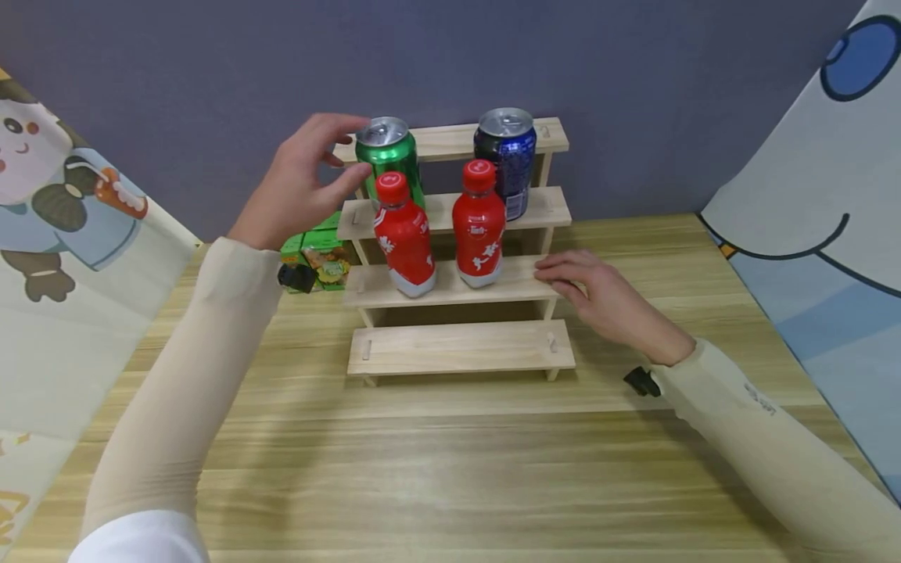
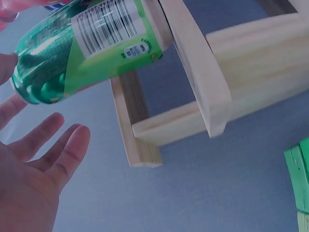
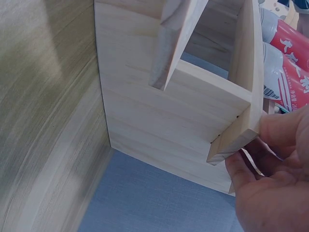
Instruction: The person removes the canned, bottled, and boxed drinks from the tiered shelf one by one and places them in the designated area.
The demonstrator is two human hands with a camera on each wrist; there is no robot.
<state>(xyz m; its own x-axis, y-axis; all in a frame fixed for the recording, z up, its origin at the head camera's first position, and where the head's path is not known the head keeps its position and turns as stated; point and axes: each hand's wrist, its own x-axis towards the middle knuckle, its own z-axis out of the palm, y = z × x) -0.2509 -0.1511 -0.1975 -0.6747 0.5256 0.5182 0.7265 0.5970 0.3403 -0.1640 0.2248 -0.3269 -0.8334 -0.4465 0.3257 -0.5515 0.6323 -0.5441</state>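
My left hand (image 1: 299,176) is beside a green soda can (image 1: 390,160), its thumb and index fingertips right at the can's upper left side. In the left wrist view its other fingers (image 2: 67,150) are spread apart from the can. The can stands on the third step up of a wooden stepped rack (image 1: 457,348). At the right end of the second step, my right hand (image 1: 598,293) grips the board, with fingers and thumb on either side of it in the right wrist view. Two red bottles (image 1: 407,238) with white bottoms stand on that step.
A dark blue can (image 1: 508,168) shares the third step, to the right of the green one. Green patterned boxes (image 1: 325,254) sit on the wood-grain table (image 1: 450,477) left of the rack. Behind rises a grey-blue panel (image 1: 450,55); cartoon-printed panels flank both sides.
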